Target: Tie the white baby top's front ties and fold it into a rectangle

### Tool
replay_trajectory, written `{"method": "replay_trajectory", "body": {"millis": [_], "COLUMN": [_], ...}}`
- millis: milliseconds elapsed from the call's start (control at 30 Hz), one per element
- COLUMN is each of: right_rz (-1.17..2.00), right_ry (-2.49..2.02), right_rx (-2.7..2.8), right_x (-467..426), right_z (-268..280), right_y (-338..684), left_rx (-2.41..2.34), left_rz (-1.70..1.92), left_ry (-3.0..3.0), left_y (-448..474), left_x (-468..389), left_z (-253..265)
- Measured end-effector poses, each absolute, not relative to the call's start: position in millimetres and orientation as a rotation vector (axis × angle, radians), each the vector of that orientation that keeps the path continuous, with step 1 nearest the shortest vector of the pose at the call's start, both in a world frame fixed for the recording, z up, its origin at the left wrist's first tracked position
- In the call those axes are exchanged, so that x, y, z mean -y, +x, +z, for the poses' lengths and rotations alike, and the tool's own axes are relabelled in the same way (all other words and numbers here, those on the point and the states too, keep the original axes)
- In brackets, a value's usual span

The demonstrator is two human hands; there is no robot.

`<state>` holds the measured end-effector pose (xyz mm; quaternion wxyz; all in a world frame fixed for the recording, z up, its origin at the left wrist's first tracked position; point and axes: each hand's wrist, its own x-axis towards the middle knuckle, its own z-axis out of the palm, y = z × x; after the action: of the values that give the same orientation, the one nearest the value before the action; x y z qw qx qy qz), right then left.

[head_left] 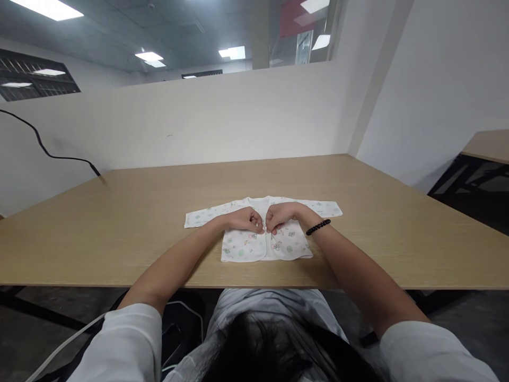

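- Two short white cloth sleeves (135, 339) sit nearest, one on each of my upper arms, with one spread of dark hair (258, 353) between them.
- One thin white cable (67, 342) runs low on my left, below the tabletop.
- One wide, light-brown wood-grain table (131, 223) stretches in front of me.
- One small white cloth jacket printed with little green and pink figures (244, 250) lies flat near the middle of the table's near edge, its hem towards me and its neckline away.
- Two front panels of the jacket meet along its centre; its two long arms spread out, one to each side.
- Two bare hands of mine are at that front opening, just beside each other. My left hand (247, 219) has its fingers curled and pinching the cloth at the opening; my right hand (279, 216) pinches there too. I cannot tell whether an edge or a tie is between the fingertips.
- One black beaded bracelet (318, 227) circles my right wrist.
- One black cable (59, 157) hangs across to the table's far left corner.
- One plain white low wall (226, 122) stands behind the table.
- At least four bright rectangular ceiling lights (233, 53) shine beyond it.
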<state>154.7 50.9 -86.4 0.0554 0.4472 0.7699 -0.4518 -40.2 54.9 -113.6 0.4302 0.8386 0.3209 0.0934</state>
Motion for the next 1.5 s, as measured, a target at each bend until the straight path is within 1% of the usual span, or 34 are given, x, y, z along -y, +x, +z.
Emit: {"method": "replay_trajectory", "body": {"millis": [167,467,1033,1267,1500], "right_rz": [-1.361,-1.481,-1.348,-1.419,-1.376], "right_ry": [1.305,1.222,1.358,1.296,1.347], "right_rx": [-2.35,-2.344,-2.363,-2.382,-2.342], "right_x": [-49,-55,-48,-53,-52], "right_z": [-85,-89,-87,-92,-91], "right_y": [154,159,151,152,152], "left_rx": [-0.754,-0.742,-0.722,-0.745,-0.756], "left_rz": [0.176,0.182,0.171,0.21,0.26], "left_ry": [2.089,2.113,2.103,2.14,2.195], "left_y": [-42,-42,-42,-41,-42], "left_x": [-57,-61,-63,-65,-67], "left_z": [-113,-117,-117,-119,-122]}}
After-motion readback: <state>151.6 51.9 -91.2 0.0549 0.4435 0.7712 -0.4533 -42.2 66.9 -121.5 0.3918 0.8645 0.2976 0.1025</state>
